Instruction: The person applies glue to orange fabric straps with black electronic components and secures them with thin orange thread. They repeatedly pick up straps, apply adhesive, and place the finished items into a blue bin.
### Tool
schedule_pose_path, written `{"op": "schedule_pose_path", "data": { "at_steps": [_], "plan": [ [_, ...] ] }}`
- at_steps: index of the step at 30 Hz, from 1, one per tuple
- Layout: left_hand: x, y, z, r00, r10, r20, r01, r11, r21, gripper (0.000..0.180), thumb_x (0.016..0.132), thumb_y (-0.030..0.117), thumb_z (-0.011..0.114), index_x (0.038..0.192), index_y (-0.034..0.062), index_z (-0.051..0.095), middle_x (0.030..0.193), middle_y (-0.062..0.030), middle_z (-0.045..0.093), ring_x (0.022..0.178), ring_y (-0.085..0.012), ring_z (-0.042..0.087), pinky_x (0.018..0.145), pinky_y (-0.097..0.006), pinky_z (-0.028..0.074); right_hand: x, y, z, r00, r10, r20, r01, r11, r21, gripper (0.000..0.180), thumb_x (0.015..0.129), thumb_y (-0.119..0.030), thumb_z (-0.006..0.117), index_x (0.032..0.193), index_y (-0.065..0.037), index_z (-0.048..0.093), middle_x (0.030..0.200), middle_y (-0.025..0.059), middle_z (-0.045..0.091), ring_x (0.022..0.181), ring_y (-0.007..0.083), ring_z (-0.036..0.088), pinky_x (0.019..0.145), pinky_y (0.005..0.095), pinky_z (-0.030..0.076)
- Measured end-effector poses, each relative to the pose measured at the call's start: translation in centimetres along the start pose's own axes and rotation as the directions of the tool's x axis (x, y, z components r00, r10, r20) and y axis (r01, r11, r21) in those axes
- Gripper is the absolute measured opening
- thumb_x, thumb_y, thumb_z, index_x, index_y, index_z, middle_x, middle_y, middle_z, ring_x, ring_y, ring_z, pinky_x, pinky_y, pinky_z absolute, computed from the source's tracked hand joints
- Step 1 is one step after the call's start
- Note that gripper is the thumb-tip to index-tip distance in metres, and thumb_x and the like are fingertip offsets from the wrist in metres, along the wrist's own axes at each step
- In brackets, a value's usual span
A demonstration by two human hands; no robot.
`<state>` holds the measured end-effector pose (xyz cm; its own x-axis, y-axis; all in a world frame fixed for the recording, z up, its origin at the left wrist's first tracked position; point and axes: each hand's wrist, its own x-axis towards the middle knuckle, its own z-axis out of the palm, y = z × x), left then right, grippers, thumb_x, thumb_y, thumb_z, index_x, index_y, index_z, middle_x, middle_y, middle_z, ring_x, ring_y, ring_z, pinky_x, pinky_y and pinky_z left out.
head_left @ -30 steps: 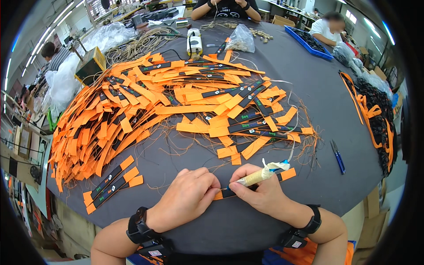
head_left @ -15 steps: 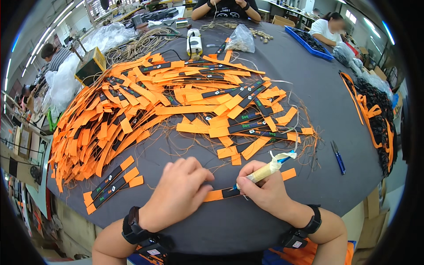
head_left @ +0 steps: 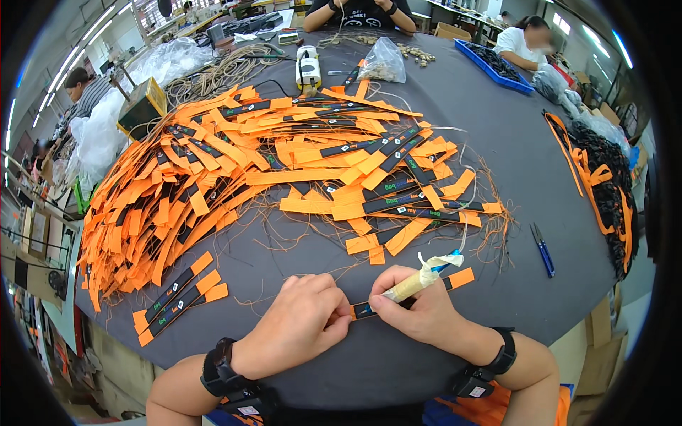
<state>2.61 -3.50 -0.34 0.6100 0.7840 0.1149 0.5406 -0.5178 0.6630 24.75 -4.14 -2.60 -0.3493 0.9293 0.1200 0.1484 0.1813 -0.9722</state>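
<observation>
My left hand (head_left: pixel 293 321) rests on the grey table with fingers curled together. Its thumb and fingertips press on the left end of a black-and-orange webbing strap (head_left: pixel 364 311), hiding that end. In my right hand (head_left: pixel 419 312) is a pen-shaped tool (head_left: pixel 412 286) wrapped in cream tape, with a thin pale cord at its upper end. The tool leans to the right, its tip at the strap's black part near my left fingers. From behind my right hand the strap's other orange end sticks out.
A large heap of similar straps (head_left: pixel 234 153) with loose threads fills the table ahead. A few straps (head_left: pixel 174 302) lie at left, blue-handled snips (head_left: pixel 543 252) at right. Farther off are a white device (head_left: pixel 308 67), a blue tray (head_left: pixel 494 65) and other people.
My left hand has moved right and closed over the strap's left end, covering its orange part. My right hand and the tool have shifted slightly left along the strap.
</observation>
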Motion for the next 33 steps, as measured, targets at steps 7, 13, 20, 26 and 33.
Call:
{"op": "schedule_pose_path", "data": {
  "at_steps": [7,13,20,26,33],
  "plan": [
    [0.01,-0.18,0.23,0.999,-0.011,-0.034,0.010,1.000,-0.026,0.011,0.079,0.009,0.072,0.080,0.0070,0.062,0.077,-0.0038,0.055,0.076,-0.0235,0.056,0.077,-0.035,0.040,0.09,-0.23,0.03,1.000,0.007,-0.002,-0.007,1.000,-0.006,0.011,0.091,-0.013,0.069,0.089,-0.003,0.064,0.068,-0.0024,0.061,0.058,0.0028,0.051,0.050,0.0218,0.038],
    [0.05,-0.25,0.32,0.999,-0.024,-0.034,0.023,0.999,-0.033,0.011,0.079,0.008,0.072,0.080,0.0068,0.061,0.077,-0.0037,0.056,0.075,-0.0228,0.057,0.079,-0.035,0.040,0.11,-0.18,0.00,1.000,0.003,0.003,-0.003,1.000,-0.015,0.012,0.091,-0.014,0.069,0.089,-0.003,0.064,0.067,-0.0022,0.061,0.058,0.0032,0.052,0.050,0.0221,0.039],
    [0.08,-0.20,0.23,0.999,-0.030,-0.030,0.029,0.999,-0.046,0.011,0.079,0.008,0.072,0.080,0.0065,0.061,0.078,-0.0037,0.056,0.075,-0.0220,0.057,0.078,-0.034,0.039,0.12,-0.09,0.01,1.000,-0.004,0.009,0.005,0.999,-0.033,0.012,0.091,-0.013,0.070,0.090,-0.003,0.065,0.067,-0.0019,0.062,0.057,0.0034,0.052,0.050,0.0223,0.039],
    [0.03,-0.23,0.25,0.999,-0.032,-0.029,0.031,0.999,-0.044,0.011,0.080,0.009,0.072,0.080,0.0065,0.061,0.079,-0.0039,0.056,0.076,-0.0218,0.057,0.077,-0.034,0.038,0.13,-0.13,0.03,1.000,-0.013,0.008,0.013,0.999,-0.052,0.012,0.090,-0.013,0.070,0.090,-0.003,0.065,0.066,-0.0018,0.061,0.057,0.0038,0.052,0.050,0.0223,0.039],
    [0.04,-0.26,0.23,0.999,-0.019,-0.036,0.018,0.999,-0.044,0.011,0.080,0.009,0.072,0.080,0.0068,0.061,0.079,-0.0036,0.056,0.074,-0.0218,0.057,0.076,-0.034,0.039,0.15,-0.18,0.06,1.000,-0.012,-0.001,0.012,0.999,-0.047,0.012,0.090,-0.013,0.070,0.089,-0.003,0.065,0.067,-0.0026,0.060,0.057,0.0033,0.051,0.050,0.0219,0.038]
  ]
}}
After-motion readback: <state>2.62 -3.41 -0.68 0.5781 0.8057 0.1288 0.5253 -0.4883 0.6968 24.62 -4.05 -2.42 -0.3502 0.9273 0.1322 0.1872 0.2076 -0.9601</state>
